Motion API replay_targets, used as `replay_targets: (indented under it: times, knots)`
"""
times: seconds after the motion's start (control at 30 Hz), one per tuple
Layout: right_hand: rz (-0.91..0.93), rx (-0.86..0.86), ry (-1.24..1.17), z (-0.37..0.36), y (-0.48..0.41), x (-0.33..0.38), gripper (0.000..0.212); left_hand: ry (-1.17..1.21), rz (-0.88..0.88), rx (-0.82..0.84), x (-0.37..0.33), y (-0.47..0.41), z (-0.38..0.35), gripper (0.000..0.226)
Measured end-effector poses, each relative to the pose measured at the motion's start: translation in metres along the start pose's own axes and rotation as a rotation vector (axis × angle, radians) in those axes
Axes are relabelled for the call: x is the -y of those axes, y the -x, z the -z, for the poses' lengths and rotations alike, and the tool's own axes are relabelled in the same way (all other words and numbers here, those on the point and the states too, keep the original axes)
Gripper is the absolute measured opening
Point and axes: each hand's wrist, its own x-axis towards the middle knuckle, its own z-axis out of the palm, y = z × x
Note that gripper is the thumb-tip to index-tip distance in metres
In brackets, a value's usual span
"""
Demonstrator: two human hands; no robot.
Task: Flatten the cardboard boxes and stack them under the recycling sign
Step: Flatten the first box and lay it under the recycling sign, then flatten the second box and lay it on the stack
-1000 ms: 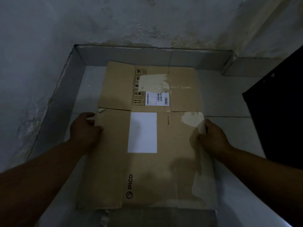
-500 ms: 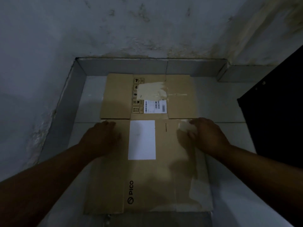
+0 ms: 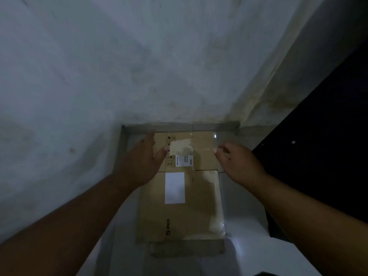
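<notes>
A flattened brown cardboard box lies on the pale tiled floor in a wall corner, with a white label, a barcode sticker and tape patches on top. Another flat piece of cardboard sticks out beneath its near edge. My left hand hovers over the box's far left flap, fingers spread. My right hand hangs over the far right flap, fingers loosely apart. Neither hand holds anything. No recycling sign is in view.
Stained grey walls close the corner behind and to the left, with a tiled skirting at their base. A black surface stands at the right. Bare floor tiles lie right of the box.
Both hands left the box's middle, where they pressed down, and moved up and forward over its far flaps. The view has risen and pulled back, showing more wall.
</notes>
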Motion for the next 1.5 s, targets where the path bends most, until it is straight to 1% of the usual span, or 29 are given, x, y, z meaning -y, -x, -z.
replay_targets:
  times: [0.07,0.17,0.27,0.4,0.47,0.53,0.6,0.7,0.9,1.03,1.17,1.27,1.4,1.5]
  knots:
    - [-0.005,0.022,0.012,0.041,0.018,0.033,0.047,-0.03,0.032,0.032,-0.031,0.014,0.039,0.071]
    - [0.021,0.032,0.024,0.096,0.046,0.075,0.05,-0.055,0.049,0.078,-0.074,0.038,0.089,0.078]
    - [0.028,0.055,0.008,0.151,0.075,0.113,0.056,-0.069,0.012,0.087,-0.125,0.068,0.134,0.076]
    - [0.032,0.089,0.015,0.209,0.108,0.149,0.063,-0.078,-0.008,0.073,-0.183,0.108,0.176,0.075]
    - [0.073,0.072,0.032,0.24,0.126,0.163,0.059,-0.078,-0.008,0.074,-0.212,0.13,0.194,0.076]
    - [0.105,0.056,0.022,0.268,0.145,0.173,0.051,-0.083,0.002,0.082,-0.239,0.151,0.21,0.076]
    - [0.123,0.068,0.016,0.293,0.164,0.178,0.052,-0.081,0.021,0.074,-0.264,0.17,0.223,0.076]
    - [0.135,0.057,0.036,0.324,0.188,0.18,0.063,-0.054,0.025,0.024,-0.294,0.191,0.239,0.077]
    - [0.151,-0.042,-0.008,0.376,0.248,0.167,0.058,-0.054,-0.041,-0.07,-0.338,0.231,0.251,0.075]
    - [0.168,-0.077,-0.03,0.401,0.292,0.152,0.054,-0.046,-0.091,-0.063,-0.36,0.264,0.247,0.077]
    - [0.158,-0.11,0.014,0.423,0.338,0.135,0.052,-0.046,-0.135,-0.07,-0.388,0.299,0.238,0.076]
    - [0.104,-0.116,0.017,0.443,0.372,0.122,0.055,-0.034,-0.169,-0.064,-0.414,0.325,0.227,0.075]
    - [0.047,-0.169,0.038,0.469,0.403,0.095,0.063,-0.018,-0.231,-0.057,-0.451,0.345,0.21,0.074]
    - [0.008,-0.214,0.052,0.49,0.421,0.067,0.065,-0.017,-0.271,-0.031,-0.484,0.353,0.192,0.072]
